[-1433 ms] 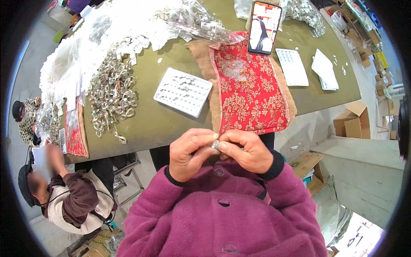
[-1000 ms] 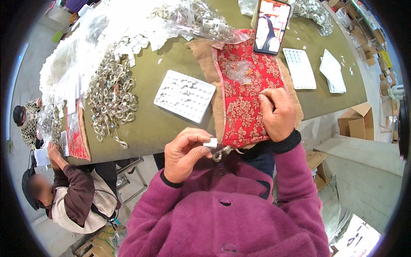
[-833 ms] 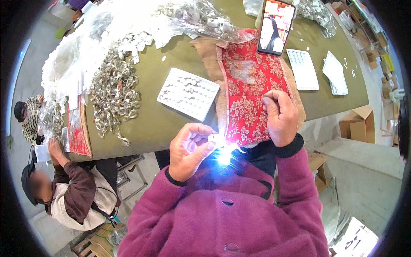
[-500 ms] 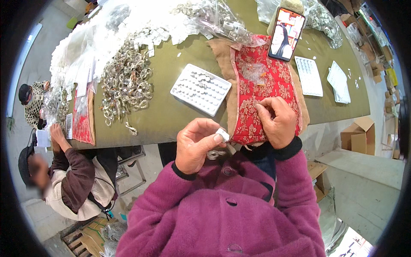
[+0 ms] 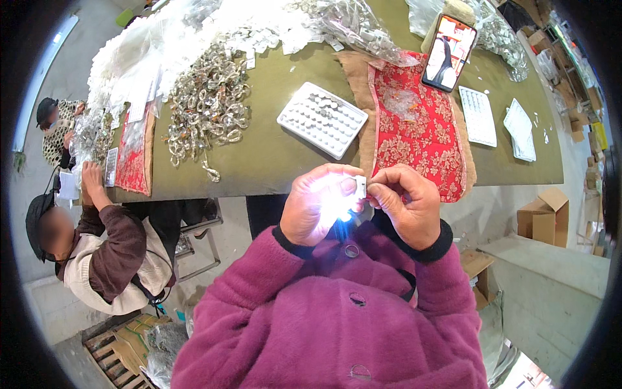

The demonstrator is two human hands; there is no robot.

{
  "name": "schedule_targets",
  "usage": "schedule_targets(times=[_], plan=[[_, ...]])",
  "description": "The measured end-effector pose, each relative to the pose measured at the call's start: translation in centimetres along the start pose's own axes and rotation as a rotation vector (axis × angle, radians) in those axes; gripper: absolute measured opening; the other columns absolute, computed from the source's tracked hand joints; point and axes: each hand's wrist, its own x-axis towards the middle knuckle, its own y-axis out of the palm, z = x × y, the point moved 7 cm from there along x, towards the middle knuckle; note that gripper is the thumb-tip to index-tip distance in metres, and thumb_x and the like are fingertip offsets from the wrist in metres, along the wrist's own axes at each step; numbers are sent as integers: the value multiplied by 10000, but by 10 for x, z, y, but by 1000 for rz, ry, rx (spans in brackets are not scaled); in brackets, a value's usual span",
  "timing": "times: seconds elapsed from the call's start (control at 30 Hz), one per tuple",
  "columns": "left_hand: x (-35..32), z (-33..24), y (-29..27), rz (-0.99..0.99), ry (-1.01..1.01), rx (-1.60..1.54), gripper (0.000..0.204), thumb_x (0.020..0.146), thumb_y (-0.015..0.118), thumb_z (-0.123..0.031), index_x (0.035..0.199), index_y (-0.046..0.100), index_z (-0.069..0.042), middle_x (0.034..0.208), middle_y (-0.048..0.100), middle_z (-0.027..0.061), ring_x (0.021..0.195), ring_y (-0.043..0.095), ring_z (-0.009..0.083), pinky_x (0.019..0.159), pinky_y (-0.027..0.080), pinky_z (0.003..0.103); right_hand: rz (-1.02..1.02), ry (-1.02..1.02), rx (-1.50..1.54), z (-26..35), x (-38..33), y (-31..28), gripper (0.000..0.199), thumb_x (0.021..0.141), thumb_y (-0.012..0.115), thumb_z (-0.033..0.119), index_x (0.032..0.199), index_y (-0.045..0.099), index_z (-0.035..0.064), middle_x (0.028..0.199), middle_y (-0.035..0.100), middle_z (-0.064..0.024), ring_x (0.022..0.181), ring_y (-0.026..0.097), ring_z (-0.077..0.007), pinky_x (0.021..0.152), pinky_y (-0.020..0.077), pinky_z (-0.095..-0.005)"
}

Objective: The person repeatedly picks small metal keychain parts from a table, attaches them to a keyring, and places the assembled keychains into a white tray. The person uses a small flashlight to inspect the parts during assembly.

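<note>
Here both hands meet just below the red cloth (image 5: 418,133): left hand (image 5: 319,206) pinches a small white piece (image 5: 360,187); right hand (image 5: 405,204) closed, fingertips touching that piece.

Clad in a fuzzy magenta fleece jacket (image 5: 337,311), thick and slightly pilled across chest and both sleeves. Closed down the front with round buttons in the same magenta, one just below the collar, another lower at mid-chest, a third near the hem. Edged at each cuff with a narrow black ribbed band, just behind the bare left hand (image 5: 319,204) and the bare right hand (image 5: 405,204). Crossed beside the right cuff by a thin dark strap on the fleece. No gloves, no rings visible.
</note>
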Motion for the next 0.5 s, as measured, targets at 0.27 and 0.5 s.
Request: schedule_targets(times=[0.27, 0.5], plan=[[-10, -6, -4, -70, -47, 162, 233, 968, 756, -29, 1187, 718, 42, 955, 753, 109, 763, 713, 173, 713, 601, 299, 100, -329, -316, 44, 3, 8, 126, 894, 757, 3, 1001, 691, 13, 878, 661, -134, 771, 684, -312, 691, 555, -378], [-20, -13, -9, -85, 41, 338, 216, 961, 776, -38, 1157, 734, 40, 921, 748, 82, 748, 703, 147, 694, 586, 280, 161, -468, -479, 54, 1, 22, 186, 852, 755, -74, 998, 665, -4, 870, 652, -140, 750, 672, -318, 665, 533, -385]])
